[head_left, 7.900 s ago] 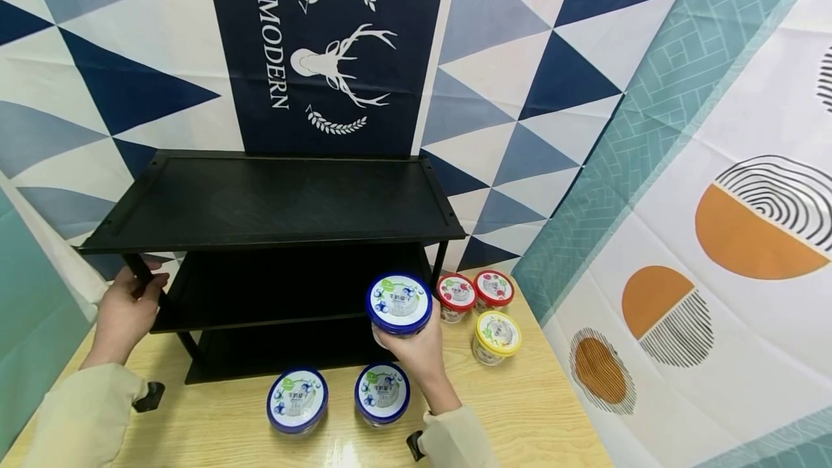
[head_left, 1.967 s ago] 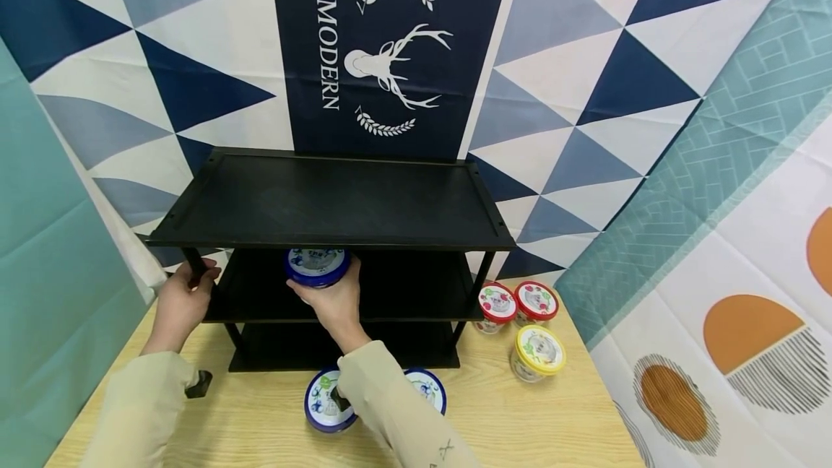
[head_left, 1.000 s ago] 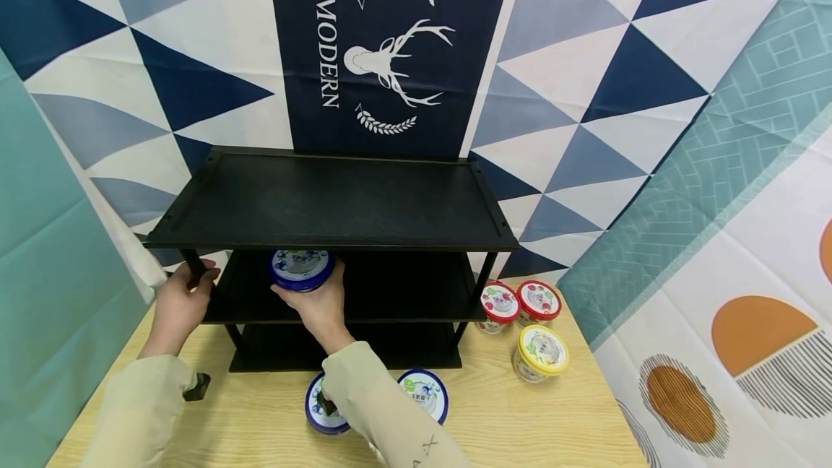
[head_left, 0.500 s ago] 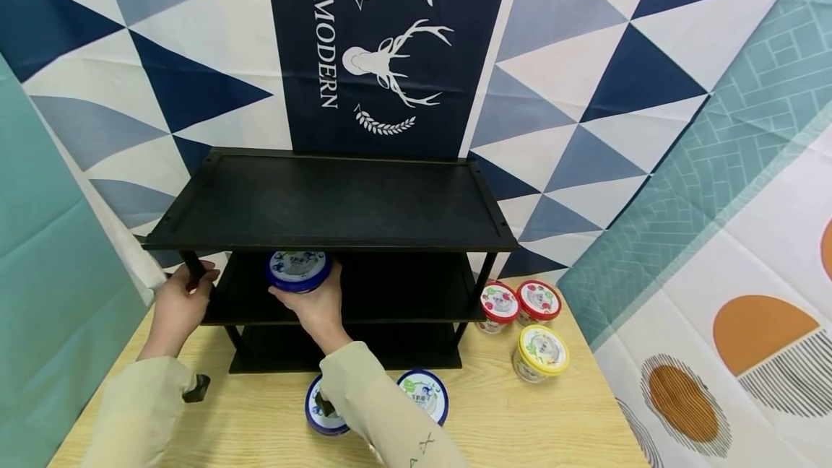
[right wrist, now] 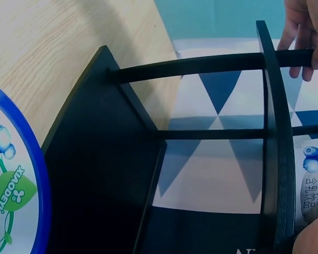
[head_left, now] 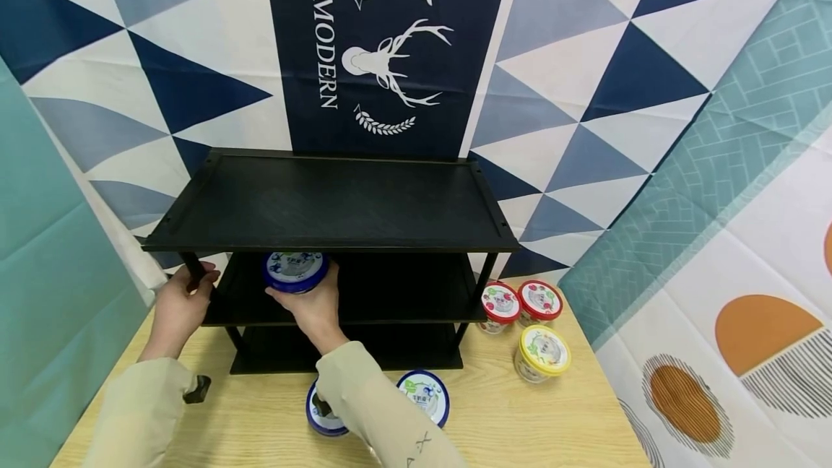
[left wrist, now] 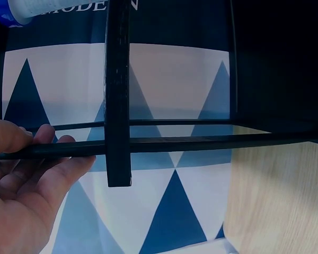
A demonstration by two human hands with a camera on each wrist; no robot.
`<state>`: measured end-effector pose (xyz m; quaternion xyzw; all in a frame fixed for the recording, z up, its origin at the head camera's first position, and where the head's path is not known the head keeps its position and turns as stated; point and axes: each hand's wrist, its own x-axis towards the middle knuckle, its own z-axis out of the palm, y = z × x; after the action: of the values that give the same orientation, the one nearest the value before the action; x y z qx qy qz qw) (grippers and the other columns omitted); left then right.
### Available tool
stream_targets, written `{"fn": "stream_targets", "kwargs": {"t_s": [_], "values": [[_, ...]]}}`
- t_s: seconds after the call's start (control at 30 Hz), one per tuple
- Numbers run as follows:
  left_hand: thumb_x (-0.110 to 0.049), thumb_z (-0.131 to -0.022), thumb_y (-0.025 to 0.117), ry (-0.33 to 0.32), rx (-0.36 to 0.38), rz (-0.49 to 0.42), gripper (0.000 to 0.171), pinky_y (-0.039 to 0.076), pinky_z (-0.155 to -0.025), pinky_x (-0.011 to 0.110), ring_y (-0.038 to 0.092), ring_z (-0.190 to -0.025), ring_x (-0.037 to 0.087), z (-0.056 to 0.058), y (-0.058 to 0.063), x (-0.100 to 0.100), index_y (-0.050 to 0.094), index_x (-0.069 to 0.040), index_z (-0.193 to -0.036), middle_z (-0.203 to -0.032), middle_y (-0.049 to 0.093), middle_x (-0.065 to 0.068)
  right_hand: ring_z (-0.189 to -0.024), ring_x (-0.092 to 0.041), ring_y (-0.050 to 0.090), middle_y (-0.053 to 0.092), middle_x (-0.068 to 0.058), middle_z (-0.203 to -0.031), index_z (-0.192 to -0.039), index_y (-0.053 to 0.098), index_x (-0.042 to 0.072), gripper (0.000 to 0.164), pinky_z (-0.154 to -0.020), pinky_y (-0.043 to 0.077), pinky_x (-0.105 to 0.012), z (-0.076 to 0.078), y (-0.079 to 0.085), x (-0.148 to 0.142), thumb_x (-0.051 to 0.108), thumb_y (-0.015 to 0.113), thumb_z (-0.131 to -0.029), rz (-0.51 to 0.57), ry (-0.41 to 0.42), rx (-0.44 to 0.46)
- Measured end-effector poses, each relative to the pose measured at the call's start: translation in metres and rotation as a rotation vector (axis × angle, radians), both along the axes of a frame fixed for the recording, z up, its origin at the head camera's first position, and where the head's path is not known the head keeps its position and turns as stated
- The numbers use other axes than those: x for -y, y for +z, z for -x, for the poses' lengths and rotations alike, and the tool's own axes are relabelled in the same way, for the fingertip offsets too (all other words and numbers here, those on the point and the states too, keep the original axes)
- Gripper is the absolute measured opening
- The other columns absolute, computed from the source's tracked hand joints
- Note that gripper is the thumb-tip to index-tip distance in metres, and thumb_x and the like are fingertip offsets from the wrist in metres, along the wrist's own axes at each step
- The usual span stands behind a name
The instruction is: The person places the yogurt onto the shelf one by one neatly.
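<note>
The right hand (head_left: 315,305) is curled round a blue-lidded tub (head_left: 295,271), which is gripped below its lid, the thumb being laid along the near side; the lid is presumably left uncovered so that the tub can be held level in the low space. That tub is held inside the black rack (head_left: 331,201), over the left part of its middle shelf (head_left: 403,287) (whether the base touches the shelf cannot be told). The rack's left front post (left wrist: 69,149) is gripped between the thumb and fingers of the left hand (head_left: 177,313), most likely so that the frame is steadied against a knock.

In front of the rack, two more blue-lidded tubs (head_left: 424,397) are stood on the table (head_left: 507,425), seemingly set there for easy reach; one is partly hidden by the right sleeve (head_left: 377,399). To the rack's right, two red-lidded tubs (head_left: 500,301) are placed side by side, and a yellow-lidded tub (head_left: 543,351) is set nearer the front, perhaps so that they are kept apart from the blue ones. Behind the rack, a patterned backdrop (head_left: 539,128) is hung.
</note>
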<state>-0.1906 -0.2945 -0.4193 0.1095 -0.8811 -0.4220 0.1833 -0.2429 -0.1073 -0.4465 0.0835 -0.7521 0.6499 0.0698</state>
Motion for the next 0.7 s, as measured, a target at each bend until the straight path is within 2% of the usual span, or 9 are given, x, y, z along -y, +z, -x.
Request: {"fn": "stream_targets", "kwargs": {"t_s": [0.07, 0.13, 0.23, 0.3, 0.57, 0.63, 0.7], "values": [[-0.017, -0.099, 0.038, 0.005, -0.002, 0.006, 0.03, 0.038, -0.065, 0.006, 0.056, -0.103, 0.028, 0.0, 0.0001, 0.0003, 0.053, 0.002, -0.118, -0.119, 0.059, 0.025, -0.123, -0.015, 0.048, 0.046, 0.001, -0.133, -0.142, 0.026, 0.017, 0.104, -0.102, 0.041, -0.032, 0.0, 0.0001, 0.0009, 0.029, 0.088, -0.061, -0.001, 0.006, 0.0], [-0.017, -0.099, 0.039, 0.008, -0.007, 0.011, 0.03, 0.038, -0.065, 0.006, 0.056, -0.096, 0.011, 0.0001, -0.0002, 0.0007, 0.053, 0.002, -0.117, -0.118, 0.06, 0.024, -0.122, -0.015, 0.048, 0.046, 0.001, -0.133, -0.142, 0.026, 0.017, 0.103, -0.102, 0.041, -0.032, 0.0001, 0.0001, 0.0018, 0.03, 0.088, -0.061, -0.011, 0.009, -0.002], [-0.016, -0.099, 0.04, 0.011, -0.017, 0.017, 0.029, 0.038, -0.065, 0.005, 0.043, -0.087, -0.014, 0.0003, -0.0008, 0.0007, 0.054, 0.001, -0.116, -0.117, 0.061, 0.024, -0.123, -0.015, 0.048, 0.046, 0.001, -0.134, -0.142, 0.026, 0.018, 0.103, -0.103, 0.041, -0.031, 0.0001, 0.0, 0.0023, 0.029, 0.088, -0.061, -0.012, 0.015, 0.002], [-0.016, -0.098, 0.041, 0.01, -0.023, 0.017, 0.028, 0.038, -0.065, 0.006, 0.035, -0.084, -0.021, 0.0003, -0.0017, 0.0005, 0.055, 0.002, -0.115, -0.116, 0.061, 0.024, -0.123, -0.015, 0.048, 0.045, 0.001, -0.134, -0.143, 0.025, 0.018, 0.103, -0.103, 0.04, -0.031, 0.0001, -0.0003, 0.0022, 0.029, 0.088, -0.061, -0.01, 0.018, 0.009], [-0.015, -0.098, 0.041, 0.017, -0.026, 0.019, 0.028, 0.038, -0.065, 0.006, 0.037, -0.085, -0.018, 0.0006, -0.0016, 0.0007, 0.055, 0.002, -0.115, -0.116, 0.061, 0.025, -0.124, -0.014, 0.047, 0.044, 0.002, -0.135, -0.143, 0.024, 0.019, 0.105, -0.103, 0.04, -0.03, 0.0008, -0.0007, 0.0022, 0.031, 0.088, -0.061, -0.032, 0.029, 0.006], [-0.015, -0.098, 0.04, 0.019, -0.023, 0.024, 0.028, 0.038, -0.065, 0.007, 0.043, -0.087, -0.012, 0.0006, -0.001, 0.0005, 0.055, 0.002, -0.115, -0.116, 0.061, 0.024, -0.125, -0.013, 0.047, 0.043, 0.002, -0.136, -0.144, 0.024, 0.019, 0.105, -0.103, 0.04, -0.03, 0.0011, -0.0007, 0.0014, 0.032, 0.088, -0.061, -0.038, 0.034, 0.006], [-0.014, -0.098, 0.04, 0.018, -0.021, 0.029, 0.028, 0.038, -0.065, 0.007, 0.052, -0.091, 0.001, 0.0006, -0.0002, -0.0004, 0.054, 0.002, -0.115, -0.116, 0.061, 0.024, -0.125, -0.013, 0.046, 0.043, 0.002, -0.136, -0.144, 0.023, 0.019, 0.106, -0.103, 0.04, -0.03, 0.0012, -0.0005, 0.0, 0.032, 0.088, -0.061, -0.047, 0.038, 0.004]]}}
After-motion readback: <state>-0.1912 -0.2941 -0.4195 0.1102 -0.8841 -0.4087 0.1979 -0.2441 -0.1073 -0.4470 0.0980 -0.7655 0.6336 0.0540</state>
